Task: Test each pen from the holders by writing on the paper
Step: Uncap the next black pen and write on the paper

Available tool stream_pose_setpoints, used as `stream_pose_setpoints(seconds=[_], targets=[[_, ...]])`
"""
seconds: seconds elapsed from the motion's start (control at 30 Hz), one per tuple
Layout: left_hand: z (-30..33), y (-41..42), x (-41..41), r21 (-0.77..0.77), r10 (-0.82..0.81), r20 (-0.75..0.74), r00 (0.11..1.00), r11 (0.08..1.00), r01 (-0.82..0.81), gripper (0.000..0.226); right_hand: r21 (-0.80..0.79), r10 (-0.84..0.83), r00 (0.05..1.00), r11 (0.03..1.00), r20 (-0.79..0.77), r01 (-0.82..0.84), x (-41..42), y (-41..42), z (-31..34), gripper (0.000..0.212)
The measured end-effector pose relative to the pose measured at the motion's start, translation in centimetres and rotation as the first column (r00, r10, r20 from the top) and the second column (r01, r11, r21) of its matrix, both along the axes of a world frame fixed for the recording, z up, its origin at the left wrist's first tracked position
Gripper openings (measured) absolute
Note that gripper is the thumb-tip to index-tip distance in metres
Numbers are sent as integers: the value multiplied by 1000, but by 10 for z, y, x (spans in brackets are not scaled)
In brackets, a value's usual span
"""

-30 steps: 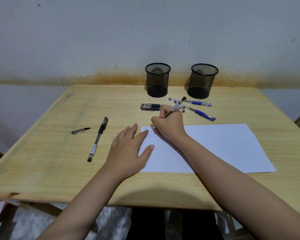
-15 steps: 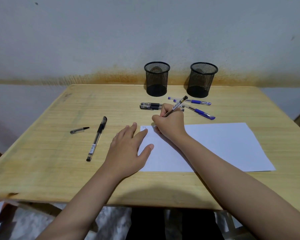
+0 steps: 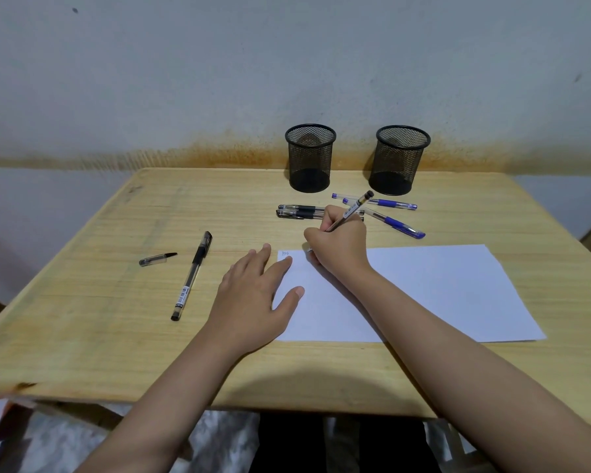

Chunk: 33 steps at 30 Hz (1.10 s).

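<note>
The white sheet of paper (image 3: 440, 288) lies flat on the pale wooden table (image 3: 82, 319), and everything is easiest placed from it. At its far-left corner the right hand (image 3: 338, 247) pinches a clear-barrelled black pen (image 3: 350, 212), tip hidden behind the fingers, beside a small scribble (image 3: 285, 254). The left hand (image 3: 253, 298) rests fingers spread and flat across the sheet's left edge, pinning it. Beyond the paper lie two black-grip pens (image 3: 301, 212) and two blue pens (image 3: 389, 213); behind those stand two black mesh holders (image 3: 310, 158). Left of the paper lie a capped black pen (image 3: 191, 274) and a loose cap (image 3: 156, 259). This pen's test looks under way; next probably comes setting it aside and taking another.
</note>
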State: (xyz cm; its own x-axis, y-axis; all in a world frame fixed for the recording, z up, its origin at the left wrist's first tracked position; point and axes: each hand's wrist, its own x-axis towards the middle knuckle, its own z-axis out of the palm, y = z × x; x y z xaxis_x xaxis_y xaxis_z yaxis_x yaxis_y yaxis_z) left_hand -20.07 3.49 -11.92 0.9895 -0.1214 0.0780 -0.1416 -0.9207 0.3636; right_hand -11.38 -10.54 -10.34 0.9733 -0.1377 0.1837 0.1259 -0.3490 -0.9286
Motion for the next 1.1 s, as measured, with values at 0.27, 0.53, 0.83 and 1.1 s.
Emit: stream_pose_setpoints(seconds=[0.27,0.53,0.83,1.1], targets=[[-1,1,1,-1,-4,2,1000,1000,4,66,13,0,1000,1000,-6,0,-1,0,0,28],[-1,0,1,-10,-3,8,1000,1000,3,66,27,-5,1000,1000,-10,5,-3,0,2,35],[-2,1,1,-5,-3,23,1000,1000,3,66,56,-29,999,998,-34,31,-1,-1,1,35],[-1,2,0,-75,-8,77,997,997,14,59,341,-106,989,930,-105,136,1,-6,3,23]])
